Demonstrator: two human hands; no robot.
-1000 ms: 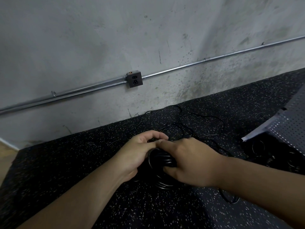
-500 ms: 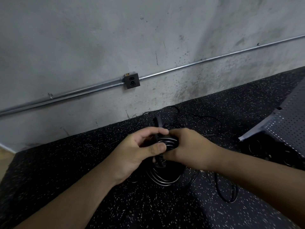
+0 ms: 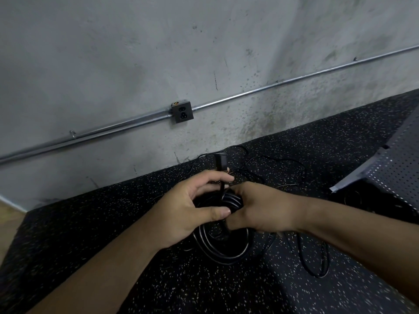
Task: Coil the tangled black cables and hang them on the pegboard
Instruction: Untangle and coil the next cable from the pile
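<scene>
- The step in hand appears to be the coiling: a coil [image 3: 229, 200] of thick black cable is gathered between both hands, its lower loops hanging onto the speckled floor mat [image 3: 108, 227].
- The left hand [image 3: 192, 209] curls thumb and fingers round the top of the bundle; the cable's plug [image 3: 221, 163] stands up just past its fingertips.
- The right hand [image 3: 260, 209] wraps the same bundle from the other side, fingers tucked in against the loops.
- Next, the plug end probably needs wrapping or tucking round the loops so they hold, before the coil is carried to the pegboard [image 3: 401, 168] leaning at the right.
- Thin loose cables [image 3: 249, 175] lie tangled on the mat beyond the hands, and another strand [image 3: 317, 275] loops on the mat below the right forearm; either could snag as the coil lifts.
- On the concrete wall, a conduit [image 3: 272, 83] runs to an outlet box [image 3: 182, 111].
- The shadow under the pegboard is too dark to read.
</scene>
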